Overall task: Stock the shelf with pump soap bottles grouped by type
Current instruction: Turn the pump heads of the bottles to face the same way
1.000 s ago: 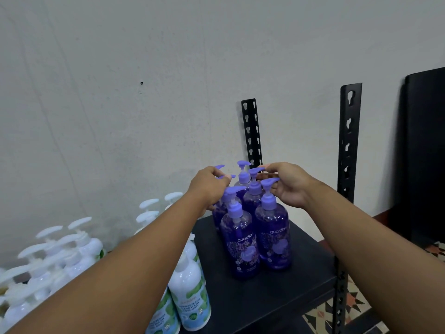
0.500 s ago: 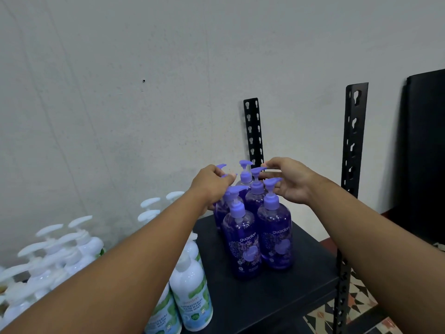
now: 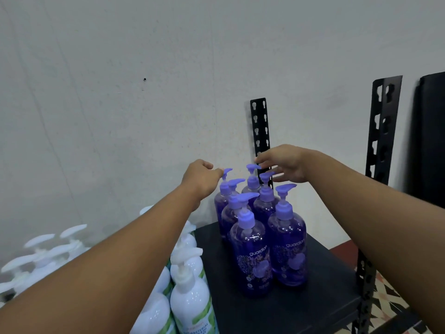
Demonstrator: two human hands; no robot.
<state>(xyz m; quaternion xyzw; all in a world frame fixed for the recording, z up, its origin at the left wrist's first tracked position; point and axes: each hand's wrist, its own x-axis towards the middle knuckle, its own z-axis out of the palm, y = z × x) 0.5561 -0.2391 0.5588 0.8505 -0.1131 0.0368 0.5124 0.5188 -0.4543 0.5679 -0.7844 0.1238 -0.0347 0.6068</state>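
Observation:
Several purple pump soap bottles stand in two rows on the right part of the black shelf. My left hand reaches to the back left bottle; its fingers are curled and a fingertip touches the tip of that pump's nozzle without gripping it. My right hand hovers over the back right bottle with its fingers spread and straight, the thumb close to the pump head. White pump bottles with green labels stand to the left, partly hidden under my left forearm.
More white pump bottles crowd the far left. Two black slotted uprights rise behind and to the right of the shelf. A black panel leans at the right edge. Patterned floor tiles show below.
Both hands have let go of the back purple pump heads. The left hand drew back to the left. The right hand lifted and opened its fingers.

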